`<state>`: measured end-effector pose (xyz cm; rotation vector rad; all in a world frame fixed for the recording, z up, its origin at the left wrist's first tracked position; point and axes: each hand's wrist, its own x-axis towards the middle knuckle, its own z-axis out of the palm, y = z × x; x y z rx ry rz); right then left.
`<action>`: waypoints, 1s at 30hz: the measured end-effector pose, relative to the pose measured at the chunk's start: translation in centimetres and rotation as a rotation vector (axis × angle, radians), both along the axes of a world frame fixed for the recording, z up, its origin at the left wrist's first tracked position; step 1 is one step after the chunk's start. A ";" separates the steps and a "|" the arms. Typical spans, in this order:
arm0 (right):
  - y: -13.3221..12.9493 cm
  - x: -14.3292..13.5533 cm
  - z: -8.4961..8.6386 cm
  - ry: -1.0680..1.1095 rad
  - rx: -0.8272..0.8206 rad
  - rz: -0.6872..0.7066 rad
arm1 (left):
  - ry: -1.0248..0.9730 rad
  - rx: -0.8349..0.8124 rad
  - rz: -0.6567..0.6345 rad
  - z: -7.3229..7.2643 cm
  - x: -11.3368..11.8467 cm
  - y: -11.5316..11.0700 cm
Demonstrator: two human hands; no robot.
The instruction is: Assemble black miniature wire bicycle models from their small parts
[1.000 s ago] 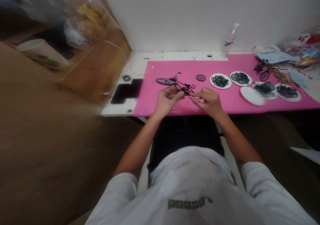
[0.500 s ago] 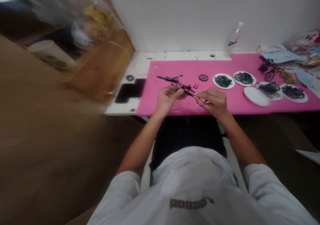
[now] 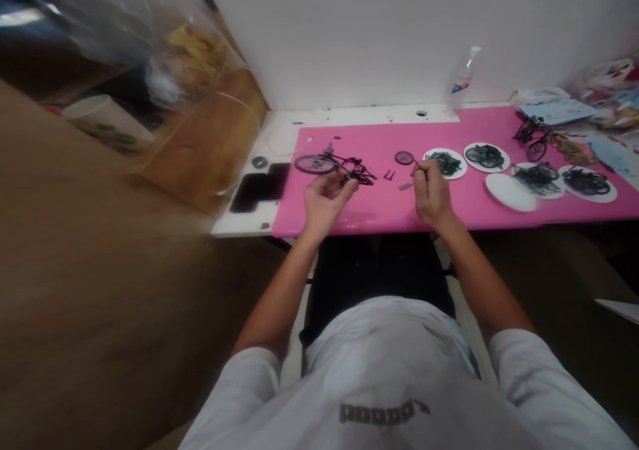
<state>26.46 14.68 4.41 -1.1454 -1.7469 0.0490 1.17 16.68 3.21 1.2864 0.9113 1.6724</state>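
A miniature bicycle frame (image 3: 357, 169) with a wheel (image 3: 315, 164) at its left end is pinched between the thumb and fingers of my left hand (image 3: 327, 197), low over the pink mat. My right hand (image 3: 430, 190) is closed to the right of it, fingertips together on something small and thin that I cannot make out. Just left of that hand a small grey piece (image 3: 405, 186) lies on the mat. A loose small wheel (image 3: 404, 158) and a thin black U-shaped part (image 3: 389, 175) lie between the hands.
White plates of black parts (image 3: 460, 170) stand to the right on the pink mat (image 3: 344, 220), beside an overturned or bare white plate (image 3: 509, 194). Another miniature bicycle (image 3: 536, 145) stands far right. A bottle (image 3: 464, 74) is by the wall; black flat objects (image 3: 249, 189) lie left.
My right hand has moved away from the bicycle to the right. My left hand has turned the bicycle, so its wheel now shows broadside. The small grey piece now shows on the mat.
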 end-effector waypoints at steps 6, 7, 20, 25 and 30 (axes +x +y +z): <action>5.0 4.4 -4.5 -0.266 -0.228 -0.238 | -0.029 -0.034 -0.013 -0.2 -0.1 0.5; 5.4 5.0 -5.2 -0.317 -0.290 -0.283 | -0.022 -0.043 -0.016 -0.2 -0.1 0.5; 6.2 6.7 -7.2 -0.414 -0.501 -0.375 | 0.222 0.065 0.090 0.2 -0.6 -1.0; 7.0 6.4 -8.0 -0.420 -0.399 -0.095 | 0.371 0.081 0.112 1.5 -1.0 -1.9; 7.1 5.9 -8.3 -0.434 -0.378 -0.047 | 0.372 0.098 0.052 1.6 -0.8 -2.0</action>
